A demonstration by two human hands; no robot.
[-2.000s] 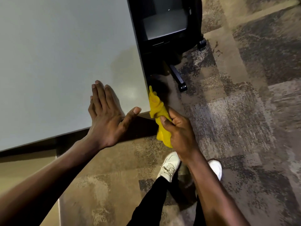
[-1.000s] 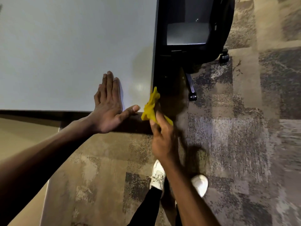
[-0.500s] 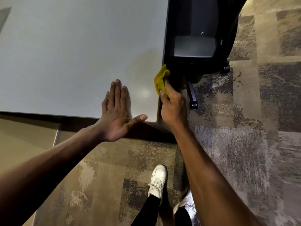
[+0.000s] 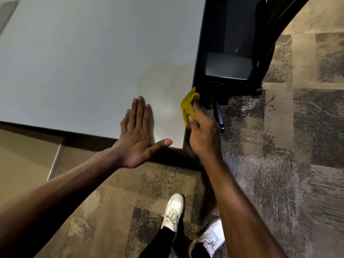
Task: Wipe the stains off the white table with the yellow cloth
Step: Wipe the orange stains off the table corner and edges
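Observation:
The white table (image 4: 89, 67) fills the upper left, its near right corner close to me. My left hand (image 4: 138, 135) lies flat on the tabletop near that corner, fingers together, thumb spread along the front edge. My right hand (image 4: 202, 135) grips the bunched yellow cloth (image 4: 188, 107) and presses it against the table's right edge, just past the corner. A faint smear shows on the tabletop left of the cloth. No distinct stains are visible elsewhere.
A black office chair (image 4: 234, 53) on castors stands tight against the table's right side, just beyond the cloth. Patterned carpet (image 4: 279, 164) covers the floor. My two white shoes (image 4: 174, 211) stand below the corner. A beige panel (image 4: 22, 161) lies at lower left.
My right hand carried the cloth from below the table's corner up along the right edge. The left hand stayed flat on the tabletop. The view shifted as my head moved.

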